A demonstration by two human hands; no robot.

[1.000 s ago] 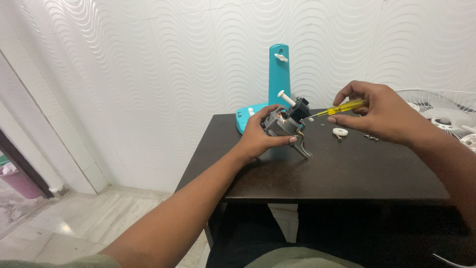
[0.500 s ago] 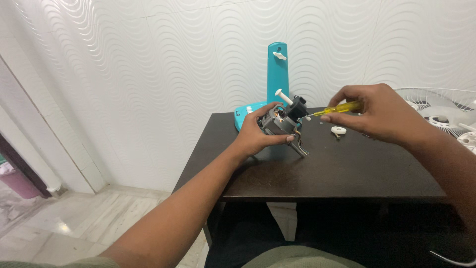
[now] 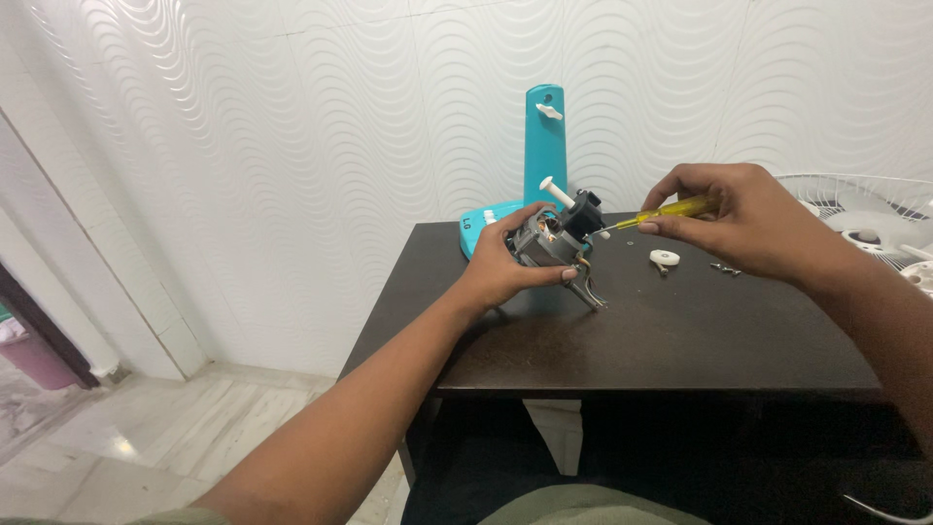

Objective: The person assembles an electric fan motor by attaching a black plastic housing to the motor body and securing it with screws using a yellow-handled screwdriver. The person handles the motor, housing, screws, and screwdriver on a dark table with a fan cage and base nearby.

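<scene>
Head view, from left to right: the left hand (image 3: 505,267) wraps its fingers (image 3: 559,275) around a small fan motor (image 3: 546,238), holding it just above the near left part of the dark table (image 3: 680,340), with the thumb on the near side and the other fingers curled over the top and far side. The motor looks like a compact metal block with copper windings showing in the middle, a black housing at its upper end, a white knob on a short shaft poking up and left, and thin wires or a metal bracket hanging below toward the table. It probably feels dense and heavy for its size, stiff in the frame but delicate at the windings and wires, so the metal frame is the sound place to grip, as the hand does now. Behind it stands a teal fan stand (image 3: 542,146) on its base. Further right, the right hand (image 3: 743,219) pinches a yellow-handled screwdriver (image 3: 671,209) with closed fingers, its tip at the motor's black housing. A small white cap (image 3: 665,257) and loose screws (image 3: 724,268) lie on the table beyond, and a white fan grille (image 3: 865,209) sits at the far right edge.
</scene>
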